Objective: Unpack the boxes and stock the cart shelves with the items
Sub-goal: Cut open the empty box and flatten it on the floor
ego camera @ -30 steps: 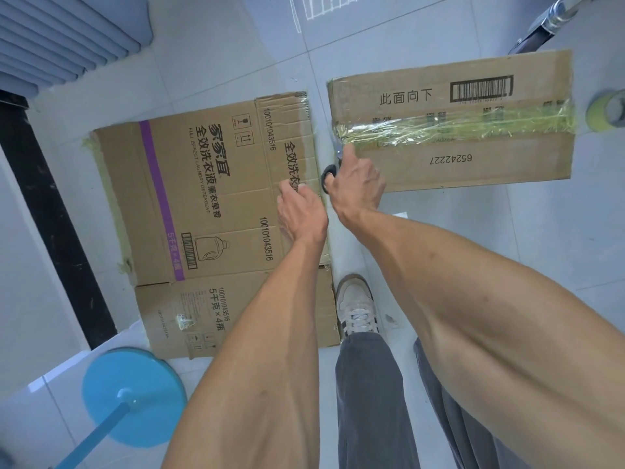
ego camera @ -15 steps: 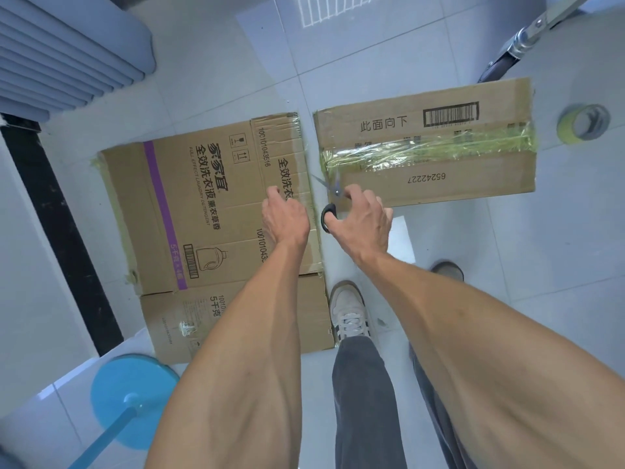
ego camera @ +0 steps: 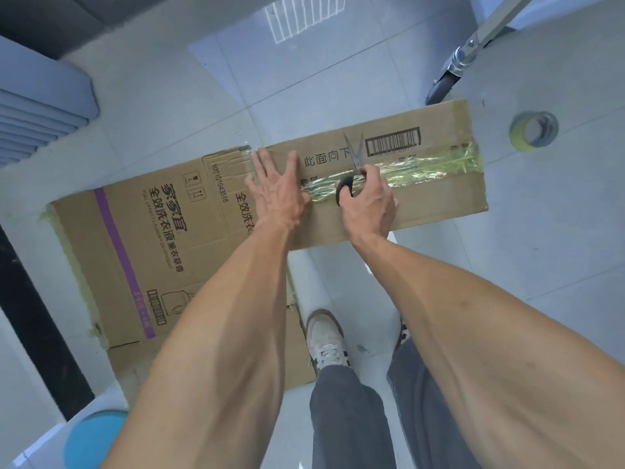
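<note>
Pale grey floor tiles (ego camera: pixel 558 265) carry everything in this scene. Nearest, at the lower left, sits a round blue base (ego camera: pixel 91 441); just beyond it the person's shoe (ego camera: pixel 326 340) stands on the tiles. Left of the shoe lies a flattened detergent carton (ego camera: pixel 135 238), printed face up and already emptied.

Farther on, touching the right edge of that carton, stands the sealed box (ego camera: pixel 439 201), which is the item for the current step. A strip of glossy tape (ego camera: pixel 426 167) runs along its top seam. No cart shelf is in view; only a caster and metal leg (ego camera: pixel 453 69) show at the far right, beyond the box.

Current step, as judged: opening the sealed box. No contents are exposed yet.

The left hand (ego camera: pixel 277 191) lies flat on the left end of the box top, fingers straight and spread, holding the box steady. The right hand (ego camera: pixel 368 204) grips the black handles of the scissors (ego camera: pixel 353 164), fingers curled through the loops. The blades stand slightly parted, pointing away from the person, above the tape line.

Next move, as judged: lower a blade tip into the seam and draw it along the tape, keeping the cut shallow so the contents are not scored.

A tape roll (ego camera: pixel 534 130) lies on the tiles right of the box.
</note>
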{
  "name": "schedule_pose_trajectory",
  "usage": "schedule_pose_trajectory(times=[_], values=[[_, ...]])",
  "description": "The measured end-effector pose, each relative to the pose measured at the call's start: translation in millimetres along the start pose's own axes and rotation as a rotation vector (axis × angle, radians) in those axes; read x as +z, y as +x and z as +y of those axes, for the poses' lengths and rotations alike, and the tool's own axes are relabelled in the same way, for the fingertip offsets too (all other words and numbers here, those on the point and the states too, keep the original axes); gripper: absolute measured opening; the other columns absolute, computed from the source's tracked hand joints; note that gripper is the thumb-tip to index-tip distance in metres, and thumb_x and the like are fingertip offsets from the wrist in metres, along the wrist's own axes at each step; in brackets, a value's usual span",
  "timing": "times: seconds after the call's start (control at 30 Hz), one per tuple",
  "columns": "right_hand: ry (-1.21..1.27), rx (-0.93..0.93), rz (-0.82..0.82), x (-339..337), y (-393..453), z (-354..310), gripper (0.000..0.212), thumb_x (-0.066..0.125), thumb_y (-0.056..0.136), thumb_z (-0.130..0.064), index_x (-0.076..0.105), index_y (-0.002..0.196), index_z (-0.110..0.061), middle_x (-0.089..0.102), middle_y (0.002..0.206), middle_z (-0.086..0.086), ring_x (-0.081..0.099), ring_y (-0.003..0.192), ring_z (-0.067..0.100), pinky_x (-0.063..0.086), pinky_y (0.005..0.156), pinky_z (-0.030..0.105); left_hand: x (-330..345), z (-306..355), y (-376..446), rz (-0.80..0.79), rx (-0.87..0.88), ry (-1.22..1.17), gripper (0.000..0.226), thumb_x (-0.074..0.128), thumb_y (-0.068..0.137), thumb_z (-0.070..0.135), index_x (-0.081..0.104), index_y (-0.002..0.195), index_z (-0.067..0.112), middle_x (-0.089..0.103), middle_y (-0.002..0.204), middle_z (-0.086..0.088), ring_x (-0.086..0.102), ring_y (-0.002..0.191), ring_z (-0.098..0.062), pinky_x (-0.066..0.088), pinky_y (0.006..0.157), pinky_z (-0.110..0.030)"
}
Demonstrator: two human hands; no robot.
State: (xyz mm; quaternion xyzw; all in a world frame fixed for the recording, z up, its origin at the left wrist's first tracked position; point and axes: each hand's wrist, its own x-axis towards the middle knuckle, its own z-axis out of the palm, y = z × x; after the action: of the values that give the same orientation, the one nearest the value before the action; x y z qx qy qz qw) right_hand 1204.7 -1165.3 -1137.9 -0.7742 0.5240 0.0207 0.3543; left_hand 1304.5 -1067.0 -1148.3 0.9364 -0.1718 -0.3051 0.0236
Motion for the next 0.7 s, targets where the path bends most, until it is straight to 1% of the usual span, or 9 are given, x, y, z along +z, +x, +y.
schedule_pose_trajectory(times=[0.1, 0.2, 0.27, 0.33, 0.5, 0.57, 0.6, 0.67, 0.7], values=[[0.028, 0.033, -0.016, -2, -1, 12, 0.031, 0.061, 0.087, -0.031, 0.056, 0.116, -0.020, 0.062, 0.096, -0.001, 0.056, 0.096, 0.024, 0.041, 0.091, 0.041, -1, -3, 13, 0.020, 0.033, 0.079, 0.096, 0.080, 0.080, 0.030, 0.016, 0.152, 0.028, -0.013, 0.159, -0.030, -0.009, 0.149, -0.044, 0.011, 0.115, -0.063], [-0.011, 0.016, -0.040, -1, 0, 23, 0.034, 0.059, 0.088, -0.032, 0.055, 0.119, -0.021, 0.062, 0.099, 0.000, 0.056, 0.097, 0.024, 0.041, 0.093, 0.042, -9, -4, 27, -0.042, 0.118, 0.253, 0.119, 0.085, 0.072, 0.041, -0.001, 0.154, 0.033, -0.007, 0.158, -0.034, 0.005, 0.146, -0.053, 0.028, 0.109, -0.065], [-0.045, -0.002, -0.064, 0, 3, 26, 0.036, 0.059, 0.088, -0.033, 0.055, 0.121, -0.022, 0.063, 0.102, 0.002, 0.055, 0.099, 0.024, 0.039, 0.093, 0.041, -12, -2, 30, -0.064, 0.183, 0.304, 0.116, 0.082, 0.074, 0.037, -0.002, 0.153, 0.034, 0.005, 0.155, -0.037, 0.016, 0.141, -0.058, 0.041, 0.103, -0.064], [-0.055, -0.009, -0.069, 1, 5, 26, 0.036, 0.059, 0.087, -0.033, 0.055, 0.121, -0.022, 0.063, 0.102, 0.002, 0.055, 0.099, 0.024, 0.039, 0.091, 0.041, -14, -3, 30, -0.074, 0.208, 0.319, 0.113, 0.080, 0.072, 0.031, -0.001, 0.152, 0.033, 0.014, 0.150, -0.037, 0.019, 0.137, -0.060, 0.044, 0.101, -0.063], [-0.059, 0.002, -0.017, 2, -2, 22, 0.033, 0.059, 0.085, -0.032, 0.054, 0.115, -0.021, 0.063, 0.103, 0.001, 0.055, 0.099, 0.026, 0.038, 0.087, 0.039, -14, 13, 24, -0.081, 0.103, 0.217, 0.103, 0.071, 0.065, 0.008, 0.012, 0.146, 0.030, 0.025, 0.140, -0.035, 0.025, 0.133, -0.059, 0.048, 0.097, -0.055], [-0.060, -0.019, -0.029, 2, -4, 22, 0.032, 0.058, 0.085, -0.030, 0.053, 0.114, -0.019, 0.062, 0.104, 0.002, 0.055, 0.099, 0.027, 0.040, 0.088, 0.041, -18, 12, 25, -0.046, 0.112, 0.145, 0.084, 0.063, 0.067, 0.008, 0.024, 0.140, 0.025, 0.040, 0.125, -0.029, 0.042, 0.118, -0.050, 0.053, 0.088, -0.051], [-0.066, -0.044, -0.030, 1, -3, 22, 0.030, 0.058, 0.085, -0.029, 0.052, 0.113, -0.018, 0.062, 0.102, 0.003, 0.054, 0.098, 0.028, 0.041, 0.088, 0.042, -23, 9, 28, -0.032, 0.163, 0.112, 0.074, 0.058, 0.068, 0.012, 0.031, 0.136, 0.024, 0.048, 0.111, -0.021, 0.051, 0.103, -0.041, 0.054, 0.080, -0.047], [-0.086, -0.082, -0.006, 0, -4, 18, 0.027, 0.057, 0.086, -0.025, 0.051, 0.111, -0.016, 0.061, 0.099, 0.005, 0.054, 0.095, 0.029, 0.043, 0.086, 0.044, -42, 0, 36, -0.049, 0.275, 0.092, 0.060, 0.053, 0.068, 0.020, 0.045, 0.127, 0.021, 0.053, 0.081, -0.006, 0.054, 0.070, -0.023, 0.052, 0.063, -0.033], [-0.086, -0.084, 0.005, -1, -5, 16, 0.028, 0.057, 0.087, -0.024, 0.051, 0.112, -0.015, 0.061, 0.100, 0.005, 0.054, 0.095, 0.028, 0.044, 0.087, 0.044, -51, -4, 39, -0.073, 0.307, 0.092, 0.057, 0.053, 0.067, 0.021, 0.050, 0.124, 0.019, 0.054, 0.073, -0.002, 0.053, 0.062, -0.017, 0.052, 0.059, -0.030]])
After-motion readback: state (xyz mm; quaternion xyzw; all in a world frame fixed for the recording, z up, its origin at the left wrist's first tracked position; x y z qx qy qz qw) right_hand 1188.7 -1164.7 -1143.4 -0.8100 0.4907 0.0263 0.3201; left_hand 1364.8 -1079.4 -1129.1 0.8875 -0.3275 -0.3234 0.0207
